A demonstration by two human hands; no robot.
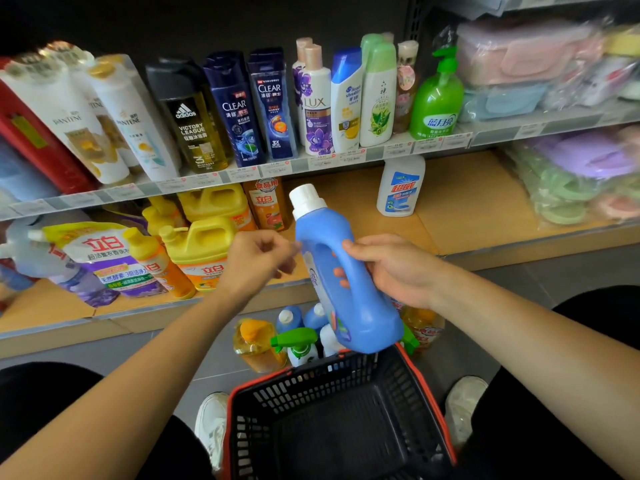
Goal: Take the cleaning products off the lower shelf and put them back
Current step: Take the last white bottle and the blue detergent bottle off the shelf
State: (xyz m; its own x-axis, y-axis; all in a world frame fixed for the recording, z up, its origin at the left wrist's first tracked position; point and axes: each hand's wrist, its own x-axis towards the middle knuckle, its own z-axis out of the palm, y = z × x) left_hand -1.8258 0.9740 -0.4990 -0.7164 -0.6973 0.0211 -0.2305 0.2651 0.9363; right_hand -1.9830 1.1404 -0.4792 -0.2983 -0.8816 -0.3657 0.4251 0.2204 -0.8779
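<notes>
Shop shelving ahead: the right hand's (391, 268) fingers clamp through the blue bottle's (360, 317) handle, tilting it above the basket (430, 393), probably for reshelving on the lower shelf (467, 209) beyond; left hand (256, 261) fingers curl beside it, contact unclear

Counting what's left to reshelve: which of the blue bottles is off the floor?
The white-capped blue bottle, gripped by its handle in the right hand above the basket; the two other blue bottles stand on the floor beyond it.
</notes>
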